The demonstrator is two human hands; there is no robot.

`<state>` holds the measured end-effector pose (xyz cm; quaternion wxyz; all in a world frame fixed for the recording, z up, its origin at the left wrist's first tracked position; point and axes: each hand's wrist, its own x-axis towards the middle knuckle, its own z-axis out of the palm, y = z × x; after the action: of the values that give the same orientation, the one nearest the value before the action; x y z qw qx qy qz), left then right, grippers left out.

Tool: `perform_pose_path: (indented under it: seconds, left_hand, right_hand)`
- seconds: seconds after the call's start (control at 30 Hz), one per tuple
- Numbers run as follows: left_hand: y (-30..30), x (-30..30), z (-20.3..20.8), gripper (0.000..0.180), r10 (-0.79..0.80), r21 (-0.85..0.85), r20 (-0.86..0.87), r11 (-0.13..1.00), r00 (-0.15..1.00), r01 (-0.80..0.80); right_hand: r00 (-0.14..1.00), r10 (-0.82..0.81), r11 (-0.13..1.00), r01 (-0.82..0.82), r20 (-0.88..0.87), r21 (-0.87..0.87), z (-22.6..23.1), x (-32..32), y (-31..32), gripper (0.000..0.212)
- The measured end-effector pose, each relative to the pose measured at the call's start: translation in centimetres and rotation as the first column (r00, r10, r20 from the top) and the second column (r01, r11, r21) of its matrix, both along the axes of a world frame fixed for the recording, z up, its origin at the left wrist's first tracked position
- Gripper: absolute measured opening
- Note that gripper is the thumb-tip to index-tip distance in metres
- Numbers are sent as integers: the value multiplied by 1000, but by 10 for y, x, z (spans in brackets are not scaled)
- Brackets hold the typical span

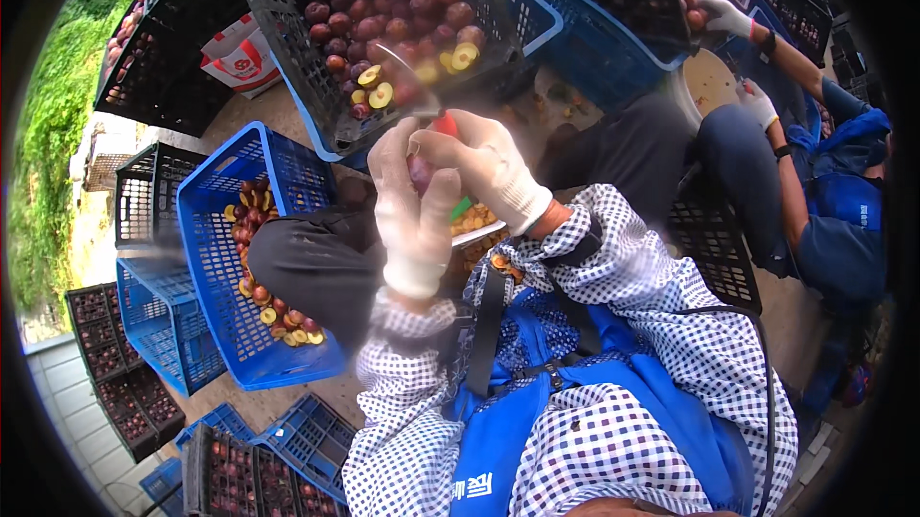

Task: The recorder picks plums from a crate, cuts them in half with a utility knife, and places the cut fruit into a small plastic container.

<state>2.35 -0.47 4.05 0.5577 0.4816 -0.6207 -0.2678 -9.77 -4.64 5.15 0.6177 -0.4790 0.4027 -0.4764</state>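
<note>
Both my hands wear pale gloves and meet in front of my chest. In my left hand (412,215) a dark red plum (419,175) is held between the fingers. My right hand (491,167) is closed round the red handle (445,123) of a knife, right beside the plum. The thin, curved knife blade (410,67) points up and away, partly blurred. Beyond my hands a tilted black crate (271,47) holds many whole plums (369,0), with several cut yellow halves (380,95) at its near edge.
To my left a blue crate (198,277) holds halved plums (257,220). Below my hands, a partly hidden white-rimmed container (479,233) holds small orange-yellow pieces. More crates (172,311) stand around. At right a co-worker's gloved hands (757,103) work near a round tub (707,76).
</note>
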Motion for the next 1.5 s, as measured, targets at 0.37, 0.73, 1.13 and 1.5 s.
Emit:
perform_pose_path:
  seconds: [0.37,0.73,1.13,1.5]
  left_hand:
    - [1,-26,-28,43,251,305,-557,948,791,-86]
    - [3,-6,-21,63,131,315,-934,742,333,592]
    - [-102,51,-170,44,409,717,-319,694,855,-65]
    - [-224,49,-114,46,-46,428,734,806,678,-409]
  right_hand:
    - [940,-239,966,205,-244,-157,2,20,2,33]
    - [915,-364,849,249,174,466,-43,-37,-29,36]
    - [999,-26,998,27,30,-57,40,86,-38,41]
    - [924,274,947,-210,-269,241,3,-54,-68,29]
